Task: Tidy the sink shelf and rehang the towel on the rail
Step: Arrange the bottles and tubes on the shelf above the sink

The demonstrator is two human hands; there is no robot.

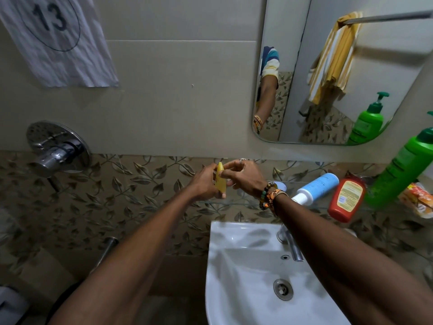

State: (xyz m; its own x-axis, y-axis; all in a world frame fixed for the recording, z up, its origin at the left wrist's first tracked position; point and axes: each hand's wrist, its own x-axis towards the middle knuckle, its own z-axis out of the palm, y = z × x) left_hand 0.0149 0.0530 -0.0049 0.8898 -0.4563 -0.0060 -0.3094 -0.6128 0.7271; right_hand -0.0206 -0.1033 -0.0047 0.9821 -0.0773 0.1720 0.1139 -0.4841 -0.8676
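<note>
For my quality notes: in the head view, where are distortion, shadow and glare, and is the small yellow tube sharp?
Head view: wide-angle distortion tilts the tall green pump bottle at the right edge; arm shadows cross the white ceramic sink; glare sits on the round chrome shower valve; the small yellow tube looks slightly soft.

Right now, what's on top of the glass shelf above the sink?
On the glass shelf: a blue-and-white bottle lying down, a red bottle, a green pump bottle and an orange packet. The right wrist covers part of the shelf; what lies there can't be seen.
</note>
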